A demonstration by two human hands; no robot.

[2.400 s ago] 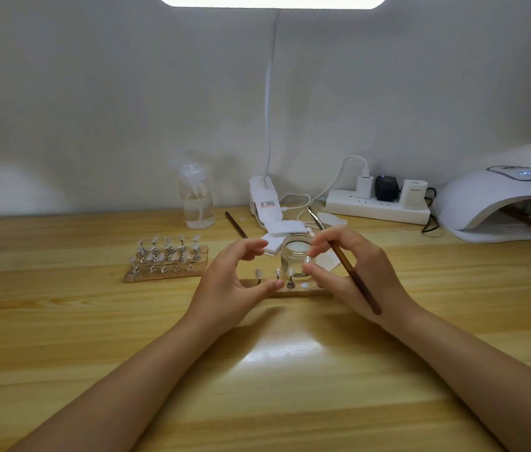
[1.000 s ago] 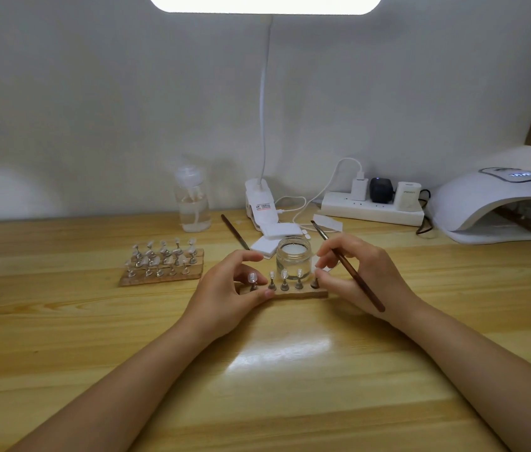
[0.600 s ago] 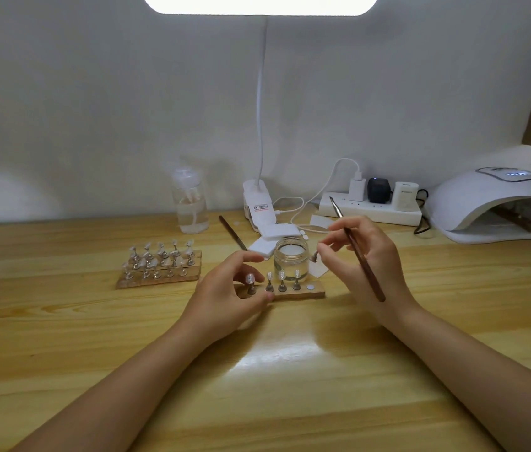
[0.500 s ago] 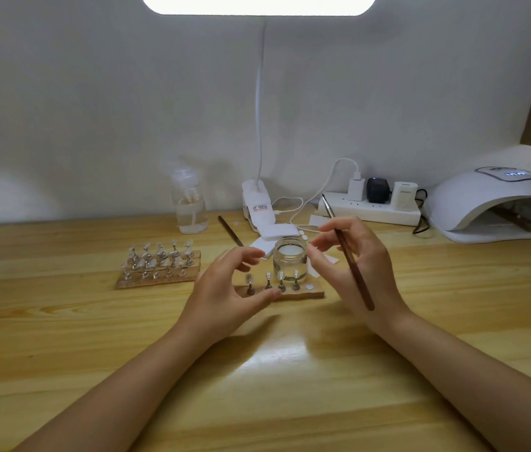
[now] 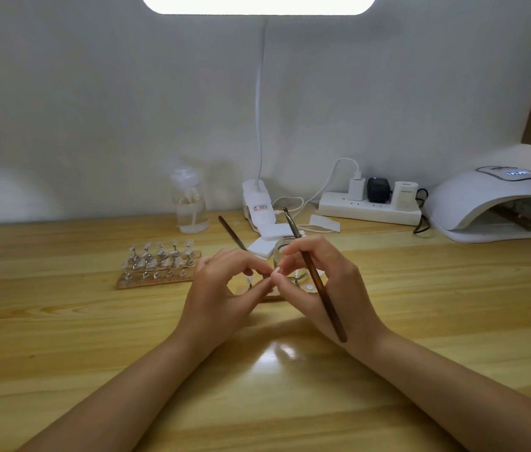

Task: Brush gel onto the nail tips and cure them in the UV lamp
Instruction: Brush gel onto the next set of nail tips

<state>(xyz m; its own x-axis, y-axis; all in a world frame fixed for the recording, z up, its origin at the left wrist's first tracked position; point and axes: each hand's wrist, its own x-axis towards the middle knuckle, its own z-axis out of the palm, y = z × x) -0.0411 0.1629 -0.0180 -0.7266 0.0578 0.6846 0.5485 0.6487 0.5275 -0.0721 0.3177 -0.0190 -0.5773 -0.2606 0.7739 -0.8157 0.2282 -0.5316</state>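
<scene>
My right hand [image 5: 344, 283] grips a brown gel brush [image 5: 329, 309], its bristle end pointing up and away behind the fingers. Its thumb and forefinger also pinch a small nail tip stand [image 5: 276, 271]. My left hand [image 5: 221, 288] pinches that same stand, so both sets of fingertips meet above a short wooden strip [image 5: 243, 290]. Another stand [image 5: 250, 282] is on the strip; the hands hide most of it. A clear glass jar [image 5: 281, 252] stands just behind the hands. The white UV lamp [image 5: 499, 203] sits at the far right, display lit, with a wooden strip inside.
A wooden holder [image 5: 159, 264] with several nail tips on stands lies to the left. A second brush [image 5: 232, 235], white pads [image 5: 267, 239], a spray bottle [image 5: 189, 203], a clip lamp base [image 5: 257, 207] and a power strip [image 5: 368, 212] line the back of the table.
My right hand lifted a stand off the strip's right end and brought it towards the left hand. The left hand let go of the strip's end and now pinches that stand too.
</scene>
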